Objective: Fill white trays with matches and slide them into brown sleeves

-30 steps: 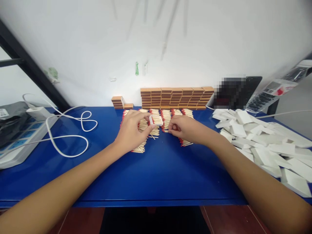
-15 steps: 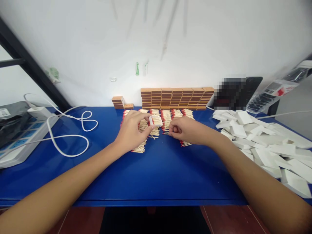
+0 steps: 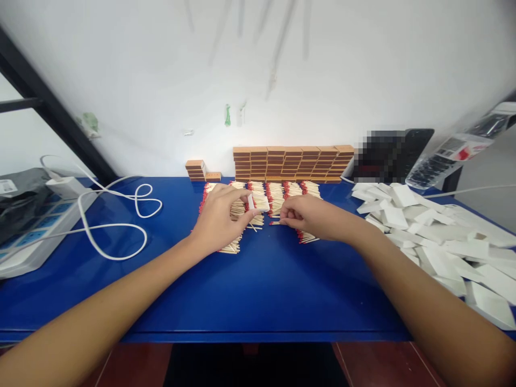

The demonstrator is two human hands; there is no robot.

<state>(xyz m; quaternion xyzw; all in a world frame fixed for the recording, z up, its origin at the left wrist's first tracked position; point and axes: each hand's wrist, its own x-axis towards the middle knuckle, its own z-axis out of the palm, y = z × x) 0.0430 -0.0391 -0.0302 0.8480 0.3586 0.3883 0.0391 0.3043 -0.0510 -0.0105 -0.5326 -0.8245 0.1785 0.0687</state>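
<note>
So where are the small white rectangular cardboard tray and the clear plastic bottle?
Small white rectangular cardboard tray (image 3: 250,202): head view, on its end wall.
Clear plastic bottle (image 3: 461,148): head view, on its label.

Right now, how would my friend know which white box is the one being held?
Find the blue table, then the rows of matches near its back edge. Over those rows, the left hand pinches a small white box. Only this one is held up; the other white boxes lie heaped on the table's right side.
</note>
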